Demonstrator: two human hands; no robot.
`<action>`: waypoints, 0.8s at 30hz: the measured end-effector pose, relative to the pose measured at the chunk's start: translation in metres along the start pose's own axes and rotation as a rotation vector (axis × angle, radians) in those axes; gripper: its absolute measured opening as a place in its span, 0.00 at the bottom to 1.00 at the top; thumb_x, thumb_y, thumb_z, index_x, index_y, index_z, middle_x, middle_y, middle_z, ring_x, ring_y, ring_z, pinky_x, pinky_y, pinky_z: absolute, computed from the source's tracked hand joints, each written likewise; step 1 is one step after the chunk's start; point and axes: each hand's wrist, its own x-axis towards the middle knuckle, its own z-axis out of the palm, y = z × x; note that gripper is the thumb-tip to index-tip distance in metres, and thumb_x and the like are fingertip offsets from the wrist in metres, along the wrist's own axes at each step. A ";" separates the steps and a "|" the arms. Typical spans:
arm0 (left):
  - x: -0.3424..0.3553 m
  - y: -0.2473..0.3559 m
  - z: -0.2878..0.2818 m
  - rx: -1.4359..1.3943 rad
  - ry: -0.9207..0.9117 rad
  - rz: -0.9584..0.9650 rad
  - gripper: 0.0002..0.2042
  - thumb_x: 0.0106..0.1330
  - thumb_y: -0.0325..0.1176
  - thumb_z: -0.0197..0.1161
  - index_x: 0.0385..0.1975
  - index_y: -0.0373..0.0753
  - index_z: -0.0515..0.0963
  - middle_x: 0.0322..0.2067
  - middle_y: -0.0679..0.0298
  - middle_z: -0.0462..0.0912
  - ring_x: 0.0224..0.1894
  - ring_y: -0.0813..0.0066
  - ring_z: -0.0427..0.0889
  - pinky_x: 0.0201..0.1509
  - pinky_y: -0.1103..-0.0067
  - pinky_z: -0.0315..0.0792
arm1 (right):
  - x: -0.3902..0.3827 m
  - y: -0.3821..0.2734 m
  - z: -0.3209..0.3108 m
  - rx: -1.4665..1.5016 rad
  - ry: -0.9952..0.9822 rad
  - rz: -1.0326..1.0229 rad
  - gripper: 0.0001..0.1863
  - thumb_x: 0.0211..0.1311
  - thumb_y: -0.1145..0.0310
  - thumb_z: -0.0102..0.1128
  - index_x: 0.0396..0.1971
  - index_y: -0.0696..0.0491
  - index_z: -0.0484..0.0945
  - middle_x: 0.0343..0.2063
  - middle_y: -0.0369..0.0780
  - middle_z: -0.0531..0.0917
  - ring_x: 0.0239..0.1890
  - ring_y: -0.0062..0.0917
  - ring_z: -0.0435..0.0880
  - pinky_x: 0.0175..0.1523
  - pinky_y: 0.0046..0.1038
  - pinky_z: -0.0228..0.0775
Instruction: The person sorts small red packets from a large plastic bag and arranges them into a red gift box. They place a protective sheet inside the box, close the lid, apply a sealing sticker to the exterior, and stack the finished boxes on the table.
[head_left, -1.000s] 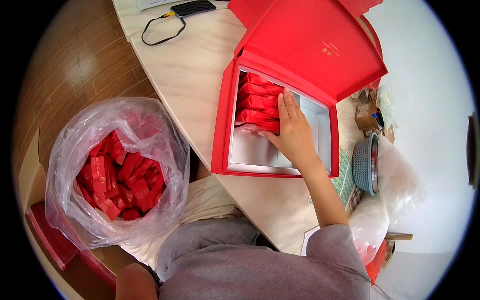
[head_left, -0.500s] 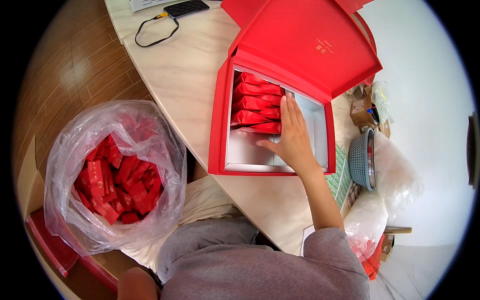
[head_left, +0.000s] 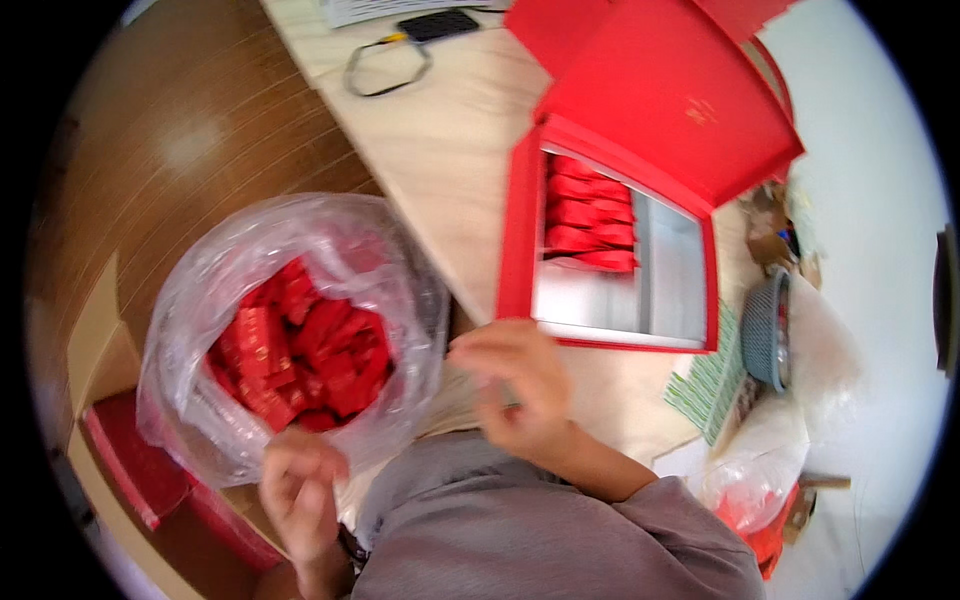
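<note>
My left hand (head_left: 303, 490) is at the near rim of a clear plastic bag (head_left: 185, 400), fingers loosely bent and blurred, with nothing visible in them. Inside the bag lies a heap of small red packets (head_left: 335, 350). My right hand (head_left: 520, 390) hangs between the bag and the box, smeared by motion; its fingers are curved, thumb apart, and nothing shows in them. On the table stands a red gift box (head_left: 518, 240) with its lid (head_left: 680, 100) raised. A row of red packets (head_left: 590, 215) fills the far left part of its silvery tray (head_left: 675, 270).
The pale table (head_left: 440, 130) holds a black device (head_left: 438, 25) with a looped cable (head_left: 388, 92). To the right are a green-printed sheet (head_left: 710, 375), a grey-blue basket (head_left: 766, 330) and clear plastic bags (head_left: 825, 340). An open carton (head_left: 110, 330) stands on the wooden floor at left.
My right hand has left the box and moved down and left toward the bag. My left hand has risen into view beside the bag. The whole view has shifted, with the scene now farther right.
</note>
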 end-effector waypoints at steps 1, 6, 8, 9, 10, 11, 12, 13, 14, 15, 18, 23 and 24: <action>-0.002 -0.009 -0.003 0.069 0.145 -0.104 0.06 0.65 0.29 0.54 0.37 0.35 0.72 0.35 0.61 0.74 0.34 0.74 0.73 0.40 0.81 0.67 | -0.002 -0.003 0.027 0.067 -0.033 0.033 0.14 0.48 0.83 0.55 0.37 0.58 0.77 0.35 0.45 0.80 0.38 0.37 0.78 0.43 0.34 0.71; -0.012 -0.075 -0.053 -0.002 0.477 -0.389 0.10 0.69 0.29 0.52 0.48 0.40 0.73 0.43 0.69 0.75 0.46 0.82 0.72 0.49 0.84 0.65 | -0.030 0.015 0.145 0.264 -0.185 0.196 0.16 0.49 0.82 0.55 0.41 0.60 0.74 0.37 0.48 0.78 0.41 0.42 0.76 0.47 0.37 0.69; -0.024 -0.087 -0.068 -0.062 0.579 -0.374 0.11 0.68 0.31 0.52 0.49 0.43 0.73 0.44 0.71 0.74 0.47 0.82 0.72 0.50 0.83 0.64 | -0.027 0.026 0.177 0.216 -0.205 0.228 0.18 0.51 0.81 0.55 0.45 0.61 0.72 0.40 0.49 0.76 0.44 0.44 0.75 0.51 0.38 0.67; -0.028 -0.087 -0.069 -0.064 0.601 -0.362 0.11 0.68 0.30 0.52 0.49 0.42 0.72 0.45 0.70 0.74 0.47 0.82 0.72 0.49 0.83 0.64 | -0.024 0.034 0.189 0.177 -0.210 0.245 0.19 0.51 0.80 0.55 0.46 0.61 0.71 0.42 0.50 0.76 0.46 0.44 0.74 0.52 0.38 0.66; -0.031 -0.085 -0.069 -0.064 0.620 -0.353 0.11 0.68 0.29 0.51 0.49 0.41 0.72 0.45 0.69 0.74 0.47 0.82 0.71 0.49 0.83 0.65 | -0.023 0.045 0.203 0.144 -0.232 0.248 0.21 0.54 0.78 0.55 0.50 0.60 0.69 0.45 0.51 0.74 0.49 0.44 0.73 0.55 0.38 0.65; -0.032 -0.085 -0.070 -0.064 0.632 -0.345 0.11 0.69 0.29 0.51 0.49 0.40 0.71 0.46 0.68 0.74 0.47 0.82 0.71 0.48 0.84 0.65 | -0.020 0.053 0.216 0.073 -0.230 0.227 0.20 0.55 0.76 0.56 0.50 0.60 0.69 0.45 0.51 0.74 0.49 0.44 0.73 0.56 0.37 0.65; -0.032 -0.083 -0.067 -0.074 0.644 -0.342 0.11 0.69 0.29 0.50 0.49 0.40 0.71 0.45 0.68 0.74 0.47 0.82 0.71 0.48 0.84 0.65 | -0.015 0.060 0.226 0.007 -0.226 0.204 0.21 0.56 0.74 0.57 0.50 0.61 0.69 0.45 0.50 0.75 0.50 0.43 0.73 0.56 0.37 0.65; -0.030 -0.081 -0.065 -0.084 0.653 -0.341 0.11 0.69 0.29 0.50 0.49 0.40 0.71 0.45 0.68 0.74 0.47 0.82 0.72 0.49 0.84 0.65 | -0.011 0.069 0.238 0.121 -0.249 0.347 0.20 0.57 0.71 0.58 0.49 0.61 0.70 0.44 0.50 0.76 0.48 0.41 0.75 0.54 0.36 0.67; -0.028 -0.080 -0.063 -0.094 0.657 -0.341 0.11 0.69 0.28 0.50 0.49 0.39 0.71 0.45 0.68 0.74 0.46 0.82 0.72 0.49 0.83 0.66 | -0.006 0.078 0.250 0.229 -0.271 0.492 0.20 0.58 0.69 0.59 0.48 0.61 0.70 0.43 0.49 0.77 0.46 0.40 0.77 0.52 0.36 0.69; -0.026 -0.080 -0.062 -0.102 0.660 -0.328 0.11 0.69 0.28 0.50 0.49 0.39 0.71 0.44 0.68 0.74 0.46 0.82 0.72 0.49 0.83 0.66 | -0.001 0.081 0.262 0.343 -0.310 0.660 0.21 0.59 0.60 0.61 0.44 0.62 0.72 0.35 0.47 0.80 0.37 0.35 0.81 0.46 0.33 0.72; -0.017 -0.081 -0.062 -0.119 0.660 -0.287 0.10 0.69 0.28 0.50 0.48 0.39 0.71 0.43 0.68 0.75 0.46 0.82 0.72 0.49 0.83 0.66 | 0.001 0.088 0.303 0.540 -0.713 1.021 0.31 0.52 0.44 0.64 0.38 0.61 0.76 0.25 0.42 0.80 0.29 0.29 0.80 0.31 0.28 0.73; -0.009 -0.080 -0.062 -0.157 0.681 -0.229 0.10 0.69 0.29 0.50 0.47 0.40 0.71 0.43 0.68 0.75 0.46 0.83 0.72 0.49 0.83 0.66 | -0.024 0.087 0.384 0.459 -0.428 1.120 0.28 0.48 0.50 0.70 0.39 0.58 0.77 0.35 0.40 0.81 0.34 0.23 0.80 0.35 0.29 0.72; -0.009 -0.079 -0.064 -0.145 0.704 -0.212 0.10 0.69 0.29 0.50 0.47 0.40 0.71 0.43 0.68 0.75 0.46 0.83 0.73 0.48 0.83 0.66 | -0.026 0.085 0.394 0.419 -0.304 1.084 0.27 0.47 0.52 0.72 0.39 0.58 0.77 0.34 0.40 0.81 0.34 0.23 0.80 0.35 0.30 0.72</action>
